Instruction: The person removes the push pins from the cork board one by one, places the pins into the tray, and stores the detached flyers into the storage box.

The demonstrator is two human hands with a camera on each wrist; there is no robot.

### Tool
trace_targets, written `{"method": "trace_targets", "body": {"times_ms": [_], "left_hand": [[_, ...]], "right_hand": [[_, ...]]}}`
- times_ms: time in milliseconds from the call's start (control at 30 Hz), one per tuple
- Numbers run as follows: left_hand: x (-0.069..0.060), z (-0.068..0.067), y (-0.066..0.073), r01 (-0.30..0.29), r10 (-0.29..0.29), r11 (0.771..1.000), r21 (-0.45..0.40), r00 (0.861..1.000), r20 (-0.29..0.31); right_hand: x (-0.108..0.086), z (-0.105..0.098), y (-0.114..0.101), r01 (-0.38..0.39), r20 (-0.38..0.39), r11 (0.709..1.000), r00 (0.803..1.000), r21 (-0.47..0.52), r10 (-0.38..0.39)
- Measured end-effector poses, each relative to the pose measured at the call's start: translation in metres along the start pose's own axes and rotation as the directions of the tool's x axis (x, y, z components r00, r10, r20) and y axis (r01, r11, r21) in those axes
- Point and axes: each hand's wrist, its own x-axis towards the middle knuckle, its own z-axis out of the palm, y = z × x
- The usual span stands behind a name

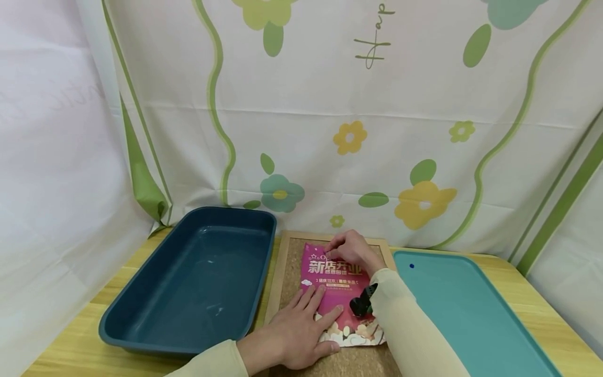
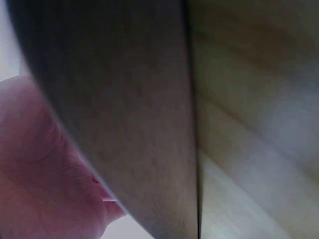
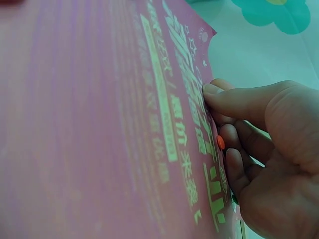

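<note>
A pink printed sheet [image 1: 336, 298] lies on a wood-framed cork board [image 1: 289, 262]. My left hand [image 1: 301, 330] rests on its lower left part, palm down with fingers spread; the left wrist view shows that palm [image 2: 45, 174] beside a dark, blurred board edge [image 2: 134, 109]. At the sheet's top edge is my right hand [image 1: 353, 248]. In the right wrist view the thumb and forefinger of this hand [image 3: 269, 149] pinch the edge of the sheet [image 3: 149, 124], the other fingers curled. A small red piece [image 3: 221, 143] and a green one [image 3: 235, 199] show by those fingers.
A deep dark blue tray [image 1: 188, 283] stands left of the board. To the right lies a shallow teal tray [image 1: 471, 309], a small blue piece [image 1: 412, 266] near its back left corner. Behind hangs a flowered white cloth [image 1: 301, 146].
</note>
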Motion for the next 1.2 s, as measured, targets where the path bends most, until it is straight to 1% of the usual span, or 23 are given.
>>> {"method": "trace_targets", "body": {"times_ms": [133, 500, 633, 967, 1200], "left_hand": [[-0.0001, -0.0004, -0.0002, 0.000, 0.000, 1.000, -0.005, 1.000, 0.003], [0.0009, -0.0001, -0.0004, 0.010, -0.010, 1.000, 0.000, 1.000, -0.006], [0.0008, 0.0003, 0.0000, 0.010, -0.010, 1.000, 0.005, 1.000, -0.008], [0.0021, 0.0008, -0.0004, 0.011, -0.011, 1.000, 0.016, 1.000, 0.006], [0.0014, 0.0006, -0.0003, 0.012, -0.012, 1.000, 0.018, 1.000, 0.002]], "right_hand": [[-0.0001, -0.0001, 0.0007, 0.003, 0.000, 1.000, 1.000, 0.005, -0.003], [-0.0008, -0.0014, 0.0031, 0.006, 0.003, 0.998, 1.000, 0.063, -0.007], [-0.0009, -0.0012, 0.0050, 0.021, 0.004, 0.996, 1.000, 0.088, -0.021], [-0.0024, -0.0015, 0.0098, 0.039, 0.001, 0.990, 0.999, 0.139, -0.039], [-0.0031, 0.0016, 0.0094, 0.035, -0.016, 0.990, 0.999, 0.136, -0.033]]}}
